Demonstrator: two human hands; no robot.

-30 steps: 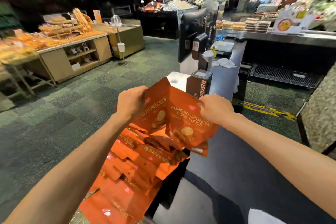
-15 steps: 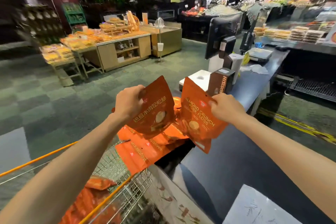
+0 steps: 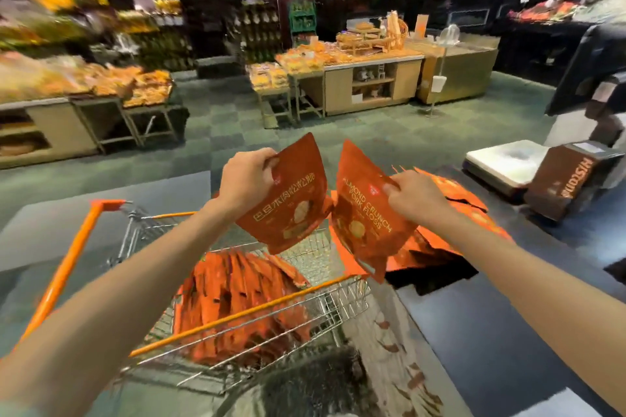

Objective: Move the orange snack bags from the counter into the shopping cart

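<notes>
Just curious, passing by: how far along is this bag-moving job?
Partly done. A row of orange bags already stands in the shopping cart. In hand: the left hand and right hand each grip one bag above the cart. Left: a pile of orange bags still on the counter.

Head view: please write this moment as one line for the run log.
left hand: holds bag | right hand: holds bag | both above cart, bags inside | more bags on counter

A supermarket: bakery display tables (image 3: 369, 57), shopping cart (image 3: 264, 318), checkout counter (image 3: 508, 315).
</notes>
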